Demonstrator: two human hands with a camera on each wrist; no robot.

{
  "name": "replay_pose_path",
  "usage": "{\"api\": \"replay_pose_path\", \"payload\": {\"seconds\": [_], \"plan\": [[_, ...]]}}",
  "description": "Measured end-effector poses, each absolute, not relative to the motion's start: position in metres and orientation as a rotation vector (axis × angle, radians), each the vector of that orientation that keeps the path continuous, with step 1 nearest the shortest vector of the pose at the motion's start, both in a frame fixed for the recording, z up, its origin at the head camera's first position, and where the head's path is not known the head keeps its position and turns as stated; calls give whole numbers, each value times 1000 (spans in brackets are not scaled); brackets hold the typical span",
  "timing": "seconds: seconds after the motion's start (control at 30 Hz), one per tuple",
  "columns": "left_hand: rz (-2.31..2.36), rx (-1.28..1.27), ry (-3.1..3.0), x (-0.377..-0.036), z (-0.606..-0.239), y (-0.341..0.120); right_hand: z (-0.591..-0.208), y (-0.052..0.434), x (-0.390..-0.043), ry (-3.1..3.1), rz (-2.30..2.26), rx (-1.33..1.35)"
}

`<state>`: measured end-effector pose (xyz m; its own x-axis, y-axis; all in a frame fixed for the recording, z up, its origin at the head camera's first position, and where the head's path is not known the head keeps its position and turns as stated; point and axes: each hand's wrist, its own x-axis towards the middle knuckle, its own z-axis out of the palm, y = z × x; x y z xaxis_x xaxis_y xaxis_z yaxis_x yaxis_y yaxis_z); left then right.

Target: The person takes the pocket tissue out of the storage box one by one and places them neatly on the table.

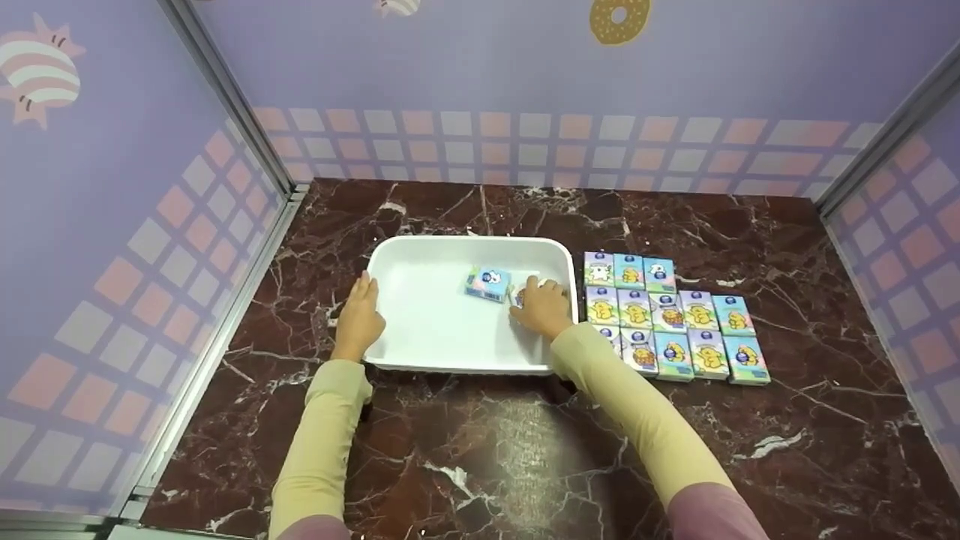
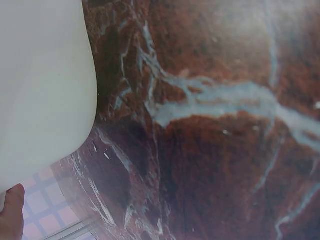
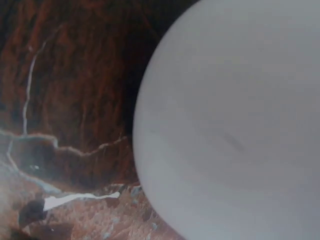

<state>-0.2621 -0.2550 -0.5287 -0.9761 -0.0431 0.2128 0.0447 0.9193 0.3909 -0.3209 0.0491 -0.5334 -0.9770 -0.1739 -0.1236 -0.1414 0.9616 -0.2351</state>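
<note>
Your right hand (image 1: pixel 541 306) is down inside the white tray (image 1: pixel 420 330), near its right wall. It rests on a small pack (image 1: pixel 519 294) that peeks out under your fingers. The fingers look curled over it, so your grip seems to be closing on that pack, but your hand hides most of it and you cannot tell how tight the hold is. The hand sits low and flat, likely so the pack lands on the tray floor and does not tip.

Just beside that hand, toward the middle of the tray, a blue pack (image 1: pixel 487 284) lies on its own, a bit crooked. Nothing touches it.

Your left hand (image 1: pixel 359 319) lies along the tray's left rim with the fingers straight and pressed against the wall. It holds nothing. It looks like it is there to keep the tray from sliding while the other hand works. The left wrist view shows only a fingertip (image 2: pixel 11 210) beside the tray's white wall.

The tray sits near the middle of the worktop (image 1: pixel 480 450). Right next to its right side, the other packs (image 1: pixel 675 319) lie in neat rows, close at hand and reaching toward the right edge.
</note>
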Motion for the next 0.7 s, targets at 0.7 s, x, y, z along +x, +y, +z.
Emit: {"api": "replay_pose_path", "payload": {"seconds": [0.7], "plan": [[-583,8,-2890,-264,-528,-254,-489,77,-339,2870,-693,-724]]}}
